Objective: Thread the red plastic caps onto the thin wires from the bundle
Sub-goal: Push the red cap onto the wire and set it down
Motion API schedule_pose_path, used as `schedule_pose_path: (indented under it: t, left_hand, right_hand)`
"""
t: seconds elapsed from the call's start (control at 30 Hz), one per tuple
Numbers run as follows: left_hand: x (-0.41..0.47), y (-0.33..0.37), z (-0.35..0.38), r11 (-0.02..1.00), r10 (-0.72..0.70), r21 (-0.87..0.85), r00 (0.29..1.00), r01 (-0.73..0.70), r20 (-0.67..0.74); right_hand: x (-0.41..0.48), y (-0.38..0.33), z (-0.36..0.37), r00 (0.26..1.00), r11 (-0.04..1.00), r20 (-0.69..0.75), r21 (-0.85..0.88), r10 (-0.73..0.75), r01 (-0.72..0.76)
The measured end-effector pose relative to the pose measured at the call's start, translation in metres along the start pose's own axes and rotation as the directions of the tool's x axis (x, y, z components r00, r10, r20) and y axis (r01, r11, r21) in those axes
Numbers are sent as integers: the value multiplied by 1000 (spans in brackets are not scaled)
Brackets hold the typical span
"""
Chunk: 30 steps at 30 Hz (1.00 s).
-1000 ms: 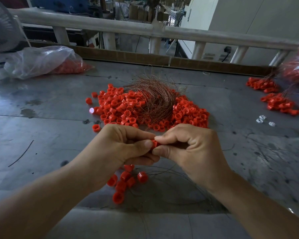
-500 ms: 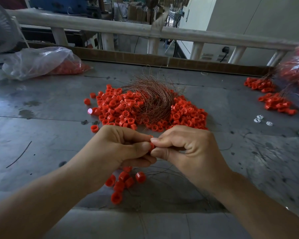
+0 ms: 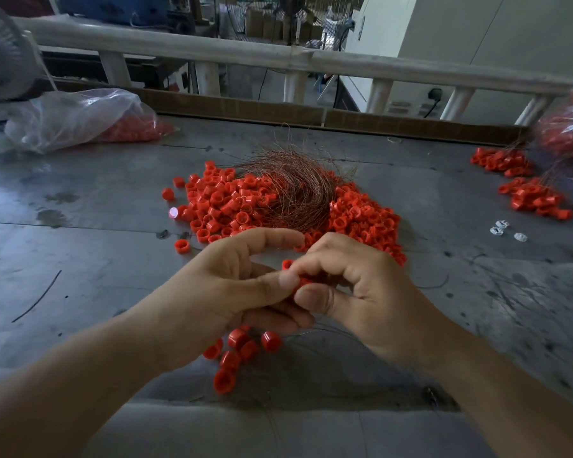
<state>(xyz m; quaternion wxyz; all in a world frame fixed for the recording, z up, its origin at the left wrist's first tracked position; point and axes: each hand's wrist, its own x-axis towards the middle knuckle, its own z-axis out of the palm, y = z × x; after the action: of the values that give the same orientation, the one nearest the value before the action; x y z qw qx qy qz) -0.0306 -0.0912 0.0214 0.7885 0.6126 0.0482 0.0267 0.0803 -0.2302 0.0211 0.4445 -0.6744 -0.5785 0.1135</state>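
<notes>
Two hands meet at the centre, and both are clamped on one red cap (image 3: pixel 304 281). Your right hand (image 3: pixel 371 292) curls its index finger and thumb round the cap. Your left hand (image 3: pixel 212 292) presses its thumb in from the other side with the lower fingers curled beneath, while the left index finger is lifted straight and touches nothing. The cap is held up off the grey surface (image 3: pixel 96 259), almost buried between your fingertips, and whether a wire is in it I cannot tell.

Just below your hands lies a small cluster of caps (image 3: pixel 239 352) on the surface, and a thin wire (image 3: pixel 315 330) trails out to the right from under your palm.

Beyond your knuckles spreads the big pile of caps (image 3: pixel 225 206), with the wire bundle (image 3: pixel 298 193) lying on top of it, a coppery tangle curving down through the middle.

Further out on the right, two smaller heaps of caps (image 3: pixel 536 200) sit well apart from the pile, fine wires sticking out of them, with a few white pieces (image 3: pixel 503 228) between those heaps and the pile. Far left, a clear plastic bag (image 3: pixel 80 120) holds more red caps. A pale railing (image 3: pixel 212 51) runs along the back edge.
</notes>
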Motion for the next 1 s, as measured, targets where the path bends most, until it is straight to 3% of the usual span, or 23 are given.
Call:
schedule_pose_path:
  t: [0.2,0.47,0.7,0.87,1.0]
  left_hand:
    - [-1,-9,6,940,122,319,992,-119,9]
    - [-5,-5,11,961,113,252,993,-114,19]
    - [1,3,6,992,31,121,997,-22,-73]
    - [3,9,-5,994,106,8,983,-106,-150]
    - [5,12,-9,986,145,-64,980,-154,-134]
  right_hand:
    - [-5,-3,3,1000,995,27,-96,-9,12]
    - [-5,-6,9,999,999,-50,-49,1,-3]
    - [-2,-2,11,993,999,-110,30,44,-41]
    - [0,1,0,981,973,-79,160,179,-164]
    - [1,4,-2,978,983,-120,95,171,-160]
